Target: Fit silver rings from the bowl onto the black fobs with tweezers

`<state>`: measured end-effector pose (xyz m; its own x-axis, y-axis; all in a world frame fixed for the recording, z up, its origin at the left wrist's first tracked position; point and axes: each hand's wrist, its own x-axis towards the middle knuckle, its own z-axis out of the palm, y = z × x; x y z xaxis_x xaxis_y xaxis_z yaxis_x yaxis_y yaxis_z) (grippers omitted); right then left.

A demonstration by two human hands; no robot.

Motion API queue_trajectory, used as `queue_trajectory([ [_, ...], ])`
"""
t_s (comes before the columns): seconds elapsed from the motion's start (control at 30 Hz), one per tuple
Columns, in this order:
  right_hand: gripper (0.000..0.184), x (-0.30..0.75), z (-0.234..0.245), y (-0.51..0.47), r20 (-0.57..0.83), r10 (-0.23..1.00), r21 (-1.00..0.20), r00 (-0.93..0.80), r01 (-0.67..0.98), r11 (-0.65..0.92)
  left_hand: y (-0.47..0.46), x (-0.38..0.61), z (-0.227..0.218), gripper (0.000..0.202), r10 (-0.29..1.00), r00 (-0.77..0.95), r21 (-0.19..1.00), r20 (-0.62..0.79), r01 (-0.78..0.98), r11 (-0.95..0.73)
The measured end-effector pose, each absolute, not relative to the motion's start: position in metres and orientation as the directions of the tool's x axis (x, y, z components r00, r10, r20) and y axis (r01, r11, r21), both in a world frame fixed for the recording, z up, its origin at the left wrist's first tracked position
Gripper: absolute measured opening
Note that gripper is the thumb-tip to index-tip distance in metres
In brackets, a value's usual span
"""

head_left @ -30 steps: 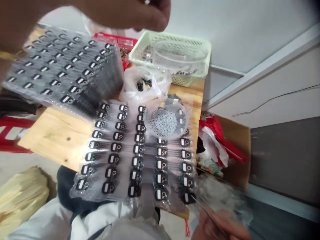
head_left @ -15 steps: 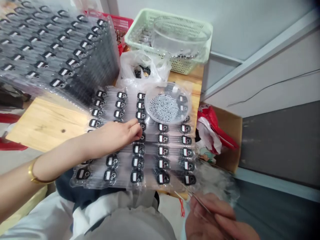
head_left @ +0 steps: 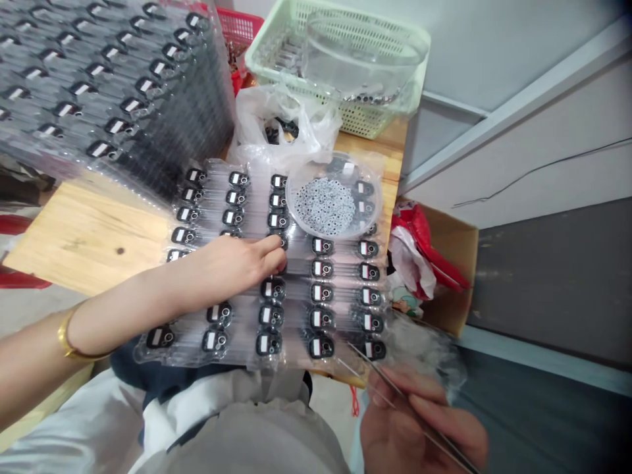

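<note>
My left hand (head_left: 241, 263) rests over the clear plastic tray (head_left: 296, 283), its fingers curled together at the middle column of small black parts. Those fingers hide whatever they pinch or press. Each black part (head_left: 322, 294) has a pale rectangular label and a small ring, and they sit in rows in the tray. My right hand (head_left: 419, 421) is closed around metal tweezers (head_left: 390, 388). The tweezers' two tips are apart, near the tray's front right edge. On the tray's far right stands a clear round tub (head_left: 291, 210) of many tiny grey ring-like pieces (head_left: 326, 207).
A tall stack of filled trays (head_left: 113, 85) stands at the far left. Behind the tray are a white plastic bag (head_left: 316, 128), a pale green basket (head_left: 365, 122) holding a clear container, and a red basket (head_left: 241, 26). Right of the table, a cardboard box (head_left: 457, 263) holds red and white wrapping.
My right hand has moved slightly up and left, bringing the tweezers over the tray's front edge. My left hand stays at the middle column. The view has shifted a little.
</note>
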<state>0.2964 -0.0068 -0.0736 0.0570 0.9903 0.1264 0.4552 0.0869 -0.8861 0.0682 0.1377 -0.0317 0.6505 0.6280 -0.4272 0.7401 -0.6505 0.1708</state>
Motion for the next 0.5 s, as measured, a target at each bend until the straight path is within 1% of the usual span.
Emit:
queue_trajectory([
  [0.07, 0.033, 0.297, -0.070, 0.003, 0.112, 0.992, -0.894, 0.061, 0.442, 0.074, 0.138, 0.063, -0.029, 0.019, 0.644, 0.647, 0.216, -0.408, 0.754, -0.621],
  [0.13, 0.032, 0.299, -0.070, 0.006, 0.104, 0.990, -0.908, 0.100, 0.416, 0.054, 0.135, 0.056, -0.027, 0.021, 0.698, 0.634, 0.244, -0.332, 0.773, -0.586],
  [0.17, 0.029, 0.300, -0.071, 0.005, 0.112, 0.983, -0.917, 0.146, 0.395, 0.046, 0.133, 0.052, -0.027, 0.023, 0.732, 0.621, 0.242, -0.279, 0.783, -0.573],
  [0.23, 0.020, 0.301, -0.072, 0.001, 0.164, 0.940, -0.944, 0.298, 0.323, 0.062, 0.126, 0.045, -0.029, 0.026, 0.779, 0.598, 0.209, -0.189, 0.799, -0.563],
  [0.27, 0.018, 0.301, -0.073, 0.000, 0.186, 0.911, -0.955, 0.368, 0.284, 0.081, 0.122, 0.043, -0.031, 0.027, 0.785, 0.598, 0.187, -0.161, 0.799, -0.571],
  [0.3, 0.018, 0.301, -0.073, 0.000, 0.202, 0.894, -0.961, 0.401, 0.255, 0.102, 0.117, 0.040, -0.033, 0.027, 0.782, 0.607, 0.164, -0.141, 0.794, -0.586],
  [0.33, 0.021, 0.301, -0.072, 0.002, 0.207, 0.898, -0.963, 0.387, 0.245, 0.116, 0.112, 0.039, -0.035, 0.026, 0.775, 0.619, 0.140, -0.128, 0.785, -0.603],
  [0.37, 0.024, 0.301, -0.070, 0.006, 0.209, 0.921, -0.958, 0.328, 0.257, 0.126, 0.106, 0.038, -0.036, 0.025, 0.772, 0.625, 0.112, -0.117, 0.780, -0.615],
  [0.43, 0.027, 0.301, -0.064, 0.020, 0.209, 0.969, -0.929, 0.134, 0.337, 0.154, 0.095, 0.036, -0.038, 0.026, 0.780, 0.620, 0.050, -0.082, 0.785, -0.618],
  [0.5, 0.025, 0.301, -0.056, 0.039, 0.228, 0.973, -0.894, -0.023, 0.390, 0.219, 0.083, 0.035, -0.037, 0.030, 0.798, 0.602, 0.007, -0.034, 0.799, -0.602],
])
